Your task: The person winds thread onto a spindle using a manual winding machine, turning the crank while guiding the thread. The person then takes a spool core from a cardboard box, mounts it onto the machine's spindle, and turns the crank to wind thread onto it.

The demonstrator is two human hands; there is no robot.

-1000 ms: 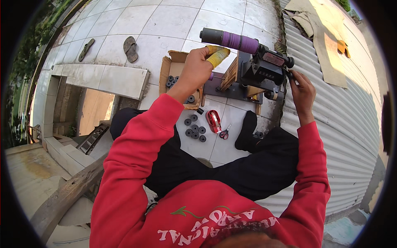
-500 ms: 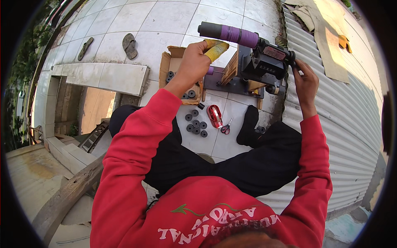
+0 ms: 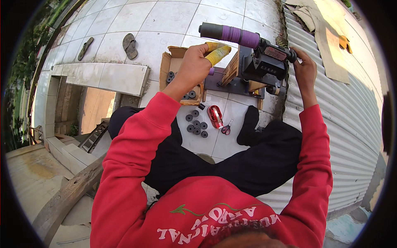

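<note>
My left hand [image 3: 194, 66] is closed in a pinch, with yellow coverings on its thumb and forefinger. It is just below a dark cylinder wound with purple thread [image 3: 240, 36], not touching it; whatever lies between the fingertips is too thin to make out. The cylinder sticks out leftward from a black hand-cranked winding machine [image 3: 264, 62] with a counter. At the machine's right end, my right hand [image 3: 305, 71] has its fingers closed on the dark crank handle [image 3: 292, 56]. Beneath my left hand, a small purple spool [image 3: 211, 71] sits on a thin rod.
A cardboard box [image 3: 164, 68] holds several dark spools. More grey spools [image 3: 197, 127] lie on the tiles between my legs, beside a red tape-dispenser-like holder [image 3: 215, 116] and scissors [image 3: 226, 127]. Corrugated roofing [image 3: 326, 124] runs along the right; sandals [image 3: 130, 46] lie far left.
My right hand has shifted up and slightly left at the crank. My left hand has moved only a touch, staying below the wound cylinder.
</note>
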